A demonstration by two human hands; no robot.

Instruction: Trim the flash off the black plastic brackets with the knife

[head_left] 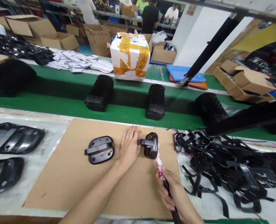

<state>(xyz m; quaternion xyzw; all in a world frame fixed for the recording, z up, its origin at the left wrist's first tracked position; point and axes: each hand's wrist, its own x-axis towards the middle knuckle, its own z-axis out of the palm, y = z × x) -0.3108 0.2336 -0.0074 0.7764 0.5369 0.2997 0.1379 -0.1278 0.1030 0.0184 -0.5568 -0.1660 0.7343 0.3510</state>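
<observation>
My left hand (129,147) lies on the brown cardboard sheet (81,186) with its fingers stretched out. Its thumb side meets the strap end of a black part (151,145), which appears tilted on edge. My right hand (169,189) is wrapped around a black-handled tool (166,184), whose shaft has a white and pink wrapping. The shaft's far end reaches the black part, and I cannot make out the tool's head there. Left of my left hand, an oval black plate (100,150) with a strap across it lies flat on the cardboard.
Strapped black plates (21,139) lie at the left. A tangled heap of black straps and frames (231,168) is at the right. Perforated black housings (156,101) stand on the green belt (128,107). Beyond are a taped white box (130,56) and several people.
</observation>
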